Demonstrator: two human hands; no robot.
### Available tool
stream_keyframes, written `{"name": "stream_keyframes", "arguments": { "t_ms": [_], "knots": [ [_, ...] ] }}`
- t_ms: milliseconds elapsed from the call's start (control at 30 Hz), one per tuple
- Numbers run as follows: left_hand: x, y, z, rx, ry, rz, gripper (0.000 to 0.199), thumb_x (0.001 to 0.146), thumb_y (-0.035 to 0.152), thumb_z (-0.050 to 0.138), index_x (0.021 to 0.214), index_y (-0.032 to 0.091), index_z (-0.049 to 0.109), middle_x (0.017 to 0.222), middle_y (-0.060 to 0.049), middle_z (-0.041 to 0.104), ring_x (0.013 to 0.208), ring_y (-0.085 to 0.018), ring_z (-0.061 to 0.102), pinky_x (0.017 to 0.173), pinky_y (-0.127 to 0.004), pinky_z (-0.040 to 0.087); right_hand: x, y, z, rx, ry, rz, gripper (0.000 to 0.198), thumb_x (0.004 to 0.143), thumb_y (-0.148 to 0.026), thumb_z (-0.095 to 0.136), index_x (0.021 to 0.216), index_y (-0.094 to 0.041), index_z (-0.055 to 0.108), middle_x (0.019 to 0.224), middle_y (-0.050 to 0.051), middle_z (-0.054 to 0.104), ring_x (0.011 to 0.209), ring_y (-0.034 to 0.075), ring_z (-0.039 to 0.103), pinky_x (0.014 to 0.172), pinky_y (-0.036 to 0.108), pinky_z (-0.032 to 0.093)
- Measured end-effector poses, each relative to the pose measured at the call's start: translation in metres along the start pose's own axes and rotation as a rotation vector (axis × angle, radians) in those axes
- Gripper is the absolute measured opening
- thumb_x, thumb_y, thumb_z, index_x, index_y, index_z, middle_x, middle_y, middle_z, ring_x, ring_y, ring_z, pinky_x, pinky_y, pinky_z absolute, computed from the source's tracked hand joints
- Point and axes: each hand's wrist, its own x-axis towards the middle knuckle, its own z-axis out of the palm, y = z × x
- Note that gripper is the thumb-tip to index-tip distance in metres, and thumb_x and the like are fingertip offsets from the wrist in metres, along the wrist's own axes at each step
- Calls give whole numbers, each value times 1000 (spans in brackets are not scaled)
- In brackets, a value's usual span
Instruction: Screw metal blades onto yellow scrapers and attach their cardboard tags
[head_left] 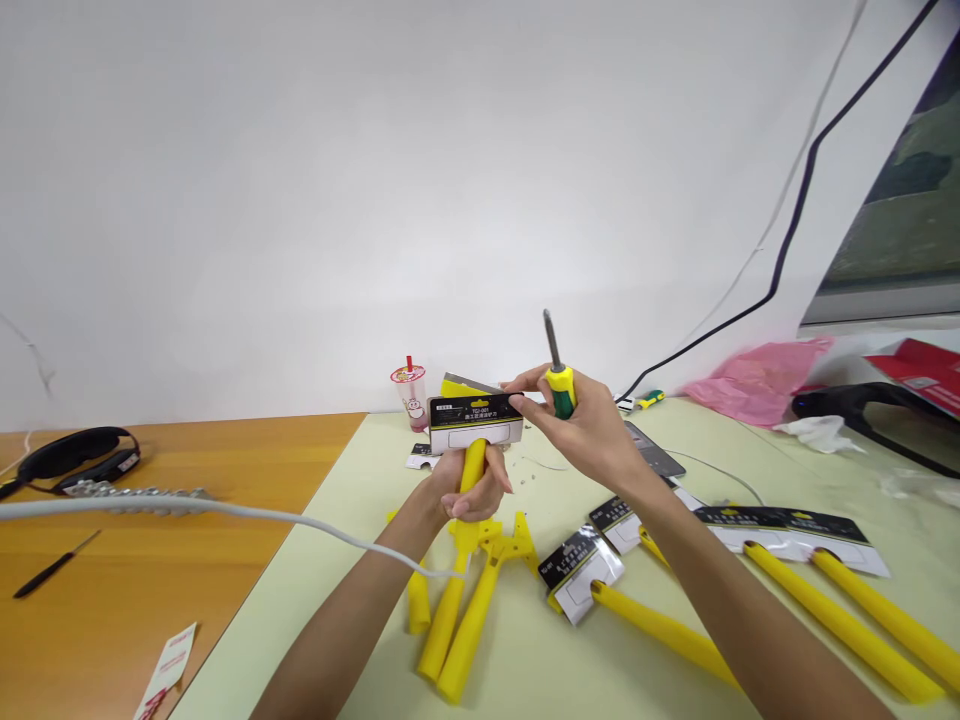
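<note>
Left hand: grip clamped on the yellow handle of a scraper, held up over the pale green worktop, towards its far edge. Right hand: grip closed around a green-and-yellow screwdriver, shaft upward; thumb and a finger at the upper right corner of the scraper's black-and-white card. The card hid most of the scraper's head; only a yellow and grey strip showed above it. Small print unreadable.

Below the left hand, loose yellow handles lay crossed, upper ends partly covered. Towards the right edge, carded scrapers lay in a row, some masked by the right forearm, the outermost handle cut off by the frame. The near edge was out of view.

Far edge, by the plain white wall: a cup with red straw, another screwdriver, and a pink plastic bag towards the far right corner. A black cable climbed the wall beside a dark window, itself cut off.

Left edge met an orange wooden worktop bearing a thin black-handled tool. A pale cord crossed the view; could not tell what it touched.
</note>
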Motion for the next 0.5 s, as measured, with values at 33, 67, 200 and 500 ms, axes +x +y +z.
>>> {"name": "stream_keyframes", "arguments": {
  "t_ms": [33, 67, 200, 500],
  "knots": [
    [0, 0, 1, 3, 6, -21, 59, 102, 64, 62, 84, 13, 84, 34, -4, 49, 16, -7, 19, 25, -20, 26, 1, 0, -1, 20, 13, 11, 21, 98, -42, 77, 93, -24, 68, 118, 10, 81, 111, 31, 78, 89, 47, 63],
    [0, 0, 1, 4, 9, -44, 58, 101, 64, 63, 85, 13, 84, 35, -4, 49, 16, -7, 18, 25, -19, 24, 2, -1, -2, 38, 16, 20, 22, 97, -44, 78, 94, -24, 69, 120, 11, 81, 111, 31, 78, 86, 46, 63],
    [0, 3, 8, -13, 18, -56, 55, 100, 62, 65, 89, 12, 84, 36, -3, 49, 17, -6, 17, 26, -19, 23, 5, 0, -2, 15, -44, 82, 35, 89, -50, 84, 83, -23, 62, 118, 11, 81, 91, 25, 76, 71, 39, 61],
    [27, 11, 44, 240, 692, 182, 50, 108, 51, 42, 107, 10, 71, 66, -6, 67, 38, -13, 50, 40, -25, 40, 11, 12, -9, -49, 256, 48, 40, 84, -42, 84, 74, -26, 49, 96, 7, 81, 85, 24, 69, 80, 41, 54]
  ]
}}
